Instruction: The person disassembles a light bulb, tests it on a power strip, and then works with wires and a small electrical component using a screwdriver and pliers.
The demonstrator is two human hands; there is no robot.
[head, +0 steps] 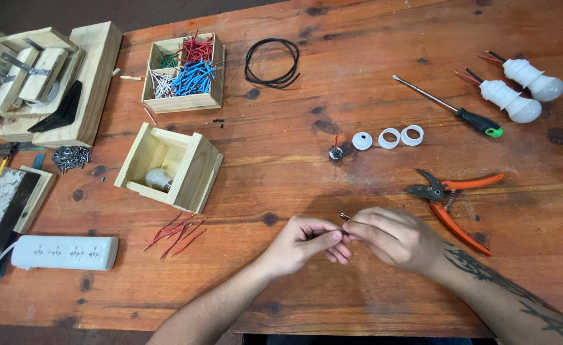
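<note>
My left hand (307, 243) and my right hand (396, 237) meet over the wooden table (307, 300) near its front edge. Together they pinch a short thin wire (346, 217) whose bare metal tip sticks up between the fingertips. Most of the wire is hidden by the fingers. Orange-handled pliers (450, 195) lie just right of my right hand. A small round metal part with a red wire (335, 152) lies farther back, beside three white plastic rings (388, 137).
A wooden box of coloured wire pieces (184, 71) and a black wire coil (272, 62) lie at the back. An open wooden box holds a bulb (160, 179). Loose red wires (176, 233), a white power strip (64, 252), a screwdriver (450, 108), two white bulbs (517, 89).
</note>
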